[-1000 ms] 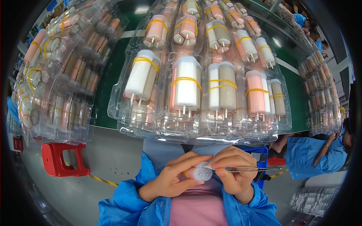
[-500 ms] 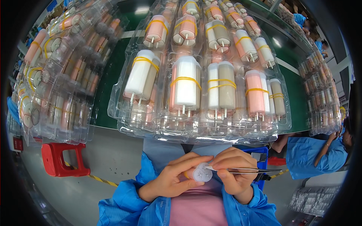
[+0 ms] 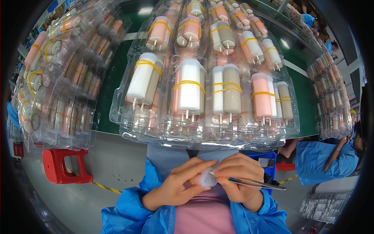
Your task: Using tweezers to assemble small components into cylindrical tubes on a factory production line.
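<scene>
My left hand [image 3: 177, 187] is wrapped round a small bundle of capped cylinders [image 3: 208, 179] in front of my chest. The bundle's translucent whitish end faces up, and a bit of yellow rubber band shows near my fingers. In my right hand [image 3: 241, 177] lies a pair of metal tweezers [image 3: 269, 185], its length pointing out to the right. My right thumb and forefinger pinch at the bundle's end, by a small white stem; their exact grip is partly hidden. Ahead of both hands, banded pink, white and grey cylinder bundles [image 3: 190, 87] lie in a clear plastic tray [image 3: 163, 134].
The stacked trays rest on a green table [image 3: 107, 113]. More filled trays [image 3: 58, 93] are stacked at the left. A red stool [image 3: 54, 165] stands on the floor at left, and a blue bin [image 3: 269, 171] sits beyond my right hand. A co-worker in blue [image 3: 319, 160] sits at the right.
The tweezers have swung, their outer end now lower. My right fingers have shifted slightly left at the bundle's end. My left hand keeps its hold on the bundle.
</scene>
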`<act>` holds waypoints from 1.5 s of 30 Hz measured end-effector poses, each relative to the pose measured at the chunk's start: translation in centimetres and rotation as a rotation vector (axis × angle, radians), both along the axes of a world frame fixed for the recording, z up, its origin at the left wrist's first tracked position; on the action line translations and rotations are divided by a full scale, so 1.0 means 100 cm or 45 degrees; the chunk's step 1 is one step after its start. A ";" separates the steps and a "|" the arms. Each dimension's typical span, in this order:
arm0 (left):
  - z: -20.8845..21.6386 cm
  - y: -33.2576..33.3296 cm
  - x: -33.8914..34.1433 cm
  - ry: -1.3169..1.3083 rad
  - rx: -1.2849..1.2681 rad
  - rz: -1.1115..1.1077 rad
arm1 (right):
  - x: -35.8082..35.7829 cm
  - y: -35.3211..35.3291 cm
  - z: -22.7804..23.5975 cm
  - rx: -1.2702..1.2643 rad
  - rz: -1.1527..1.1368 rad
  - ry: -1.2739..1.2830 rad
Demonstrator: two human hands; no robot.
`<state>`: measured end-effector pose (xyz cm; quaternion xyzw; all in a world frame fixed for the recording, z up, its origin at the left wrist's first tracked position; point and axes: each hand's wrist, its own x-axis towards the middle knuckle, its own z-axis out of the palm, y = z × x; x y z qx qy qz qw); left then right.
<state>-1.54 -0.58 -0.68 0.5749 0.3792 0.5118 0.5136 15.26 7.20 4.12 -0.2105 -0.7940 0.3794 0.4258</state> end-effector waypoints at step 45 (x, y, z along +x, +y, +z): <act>0.002 0.002 0.000 -0.050 0.043 0.020 | 0.006 -0.003 -0.011 -0.362 0.022 0.256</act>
